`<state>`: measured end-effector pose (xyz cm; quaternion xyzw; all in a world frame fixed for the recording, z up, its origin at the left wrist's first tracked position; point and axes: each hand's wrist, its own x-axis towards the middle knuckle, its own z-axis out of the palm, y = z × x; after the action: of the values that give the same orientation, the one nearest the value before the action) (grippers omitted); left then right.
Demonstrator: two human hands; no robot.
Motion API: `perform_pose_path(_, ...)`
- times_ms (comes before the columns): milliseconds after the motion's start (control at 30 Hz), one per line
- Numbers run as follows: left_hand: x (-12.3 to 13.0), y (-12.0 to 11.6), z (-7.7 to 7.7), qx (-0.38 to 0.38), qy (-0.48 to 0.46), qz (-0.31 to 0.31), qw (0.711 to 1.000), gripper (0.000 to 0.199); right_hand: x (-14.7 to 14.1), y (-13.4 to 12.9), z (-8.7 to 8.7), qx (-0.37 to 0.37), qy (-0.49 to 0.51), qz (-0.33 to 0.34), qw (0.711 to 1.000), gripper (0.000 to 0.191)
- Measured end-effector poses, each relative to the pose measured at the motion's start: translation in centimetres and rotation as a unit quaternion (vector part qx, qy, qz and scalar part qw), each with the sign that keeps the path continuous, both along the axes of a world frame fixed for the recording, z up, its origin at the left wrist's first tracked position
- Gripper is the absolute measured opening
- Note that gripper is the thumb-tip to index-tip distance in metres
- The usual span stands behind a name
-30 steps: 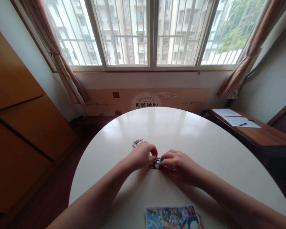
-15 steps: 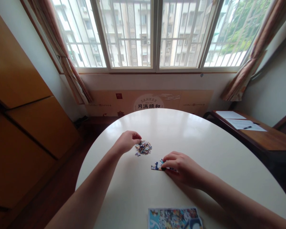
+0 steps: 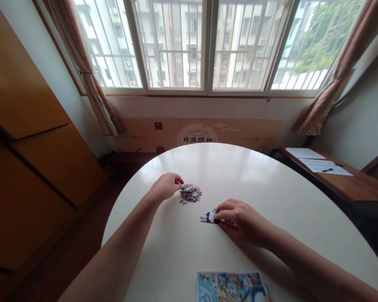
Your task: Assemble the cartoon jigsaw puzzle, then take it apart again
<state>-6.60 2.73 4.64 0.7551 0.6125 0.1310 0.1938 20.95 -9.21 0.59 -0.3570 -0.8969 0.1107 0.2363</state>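
A heap of small loose jigsaw puzzle pieces (image 3: pixel 191 193) lies on the white round table. At its left edge is my left hand (image 3: pixel 167 185), thumb and fingers pinched together; whatever may be between the tips is too small to make out. To the right and nearer to me, a narrow joined strip of jigsaw puzzle (image 3: pixel 205 219) in blue and white lies flat. My right hand (image 3: pixel 234 214) is over its right part, fingertips and thumb closed on the pieces, which hides much of the strip.
A colourful printed picture sheet (image 3: pixel 231 287) lies at the table's near edge. The white table (image 3: pixel 164 251) has a curved rim. On the right stands a wooden side desk (image 3: pixel 365 184) with papers (image 3: pixel 324 166) and a pen. Wooden cabinets (image 3: pixel 34 188) line the left.
My left hand has drawn back slightly left from the heap's top to its edge. My right hand stays on the puzzle strip. The view has shifted a little.
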Motion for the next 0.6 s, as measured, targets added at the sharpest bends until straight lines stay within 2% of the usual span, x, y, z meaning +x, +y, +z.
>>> perform_pose_path(167,0.0,-0.2,0.5,0.036,0.014,0.018,0.999,0.017,0.0,0.0,0.1,0.010,0.001,0.003,1.000,0.019)
perform_pose_path(233,0.5,-0.8,1.0,0.060,0.016,0.006,0.998,0.016,0.0,0.0,0.2,0.015,-0.001,0.003,1.000,0.019)
perform_pose_path(333,2.2,-2.3,1.2,0.092,0.011,-0.072,0.993,0.017,0.0,0.0,0.1,0.021,-0.011,-0.007,1.000,0.020)
perform_pose_path(467,4.5,-4.7,0.8,0.071,0.014,-0.240,0.968,0.016,0.0,-0.1,-0.1,0.027,-0.023,-0.035,0.999,0.024)
perform_pose_path(533,5.2,-5.5,0.6,0.062,0.029,-0.281,0.957,0.018,0.0,0.0,-0.2,0.028,-0.027,-0.047,0.998,0.024)
perform_pose_path(600,5.4,-5.9,0.6,0.056,0.043,-0.291,0.954,0.019,0.0,0.1,-0.2,0.028,-0.029,-0.055,0.998,0.024)
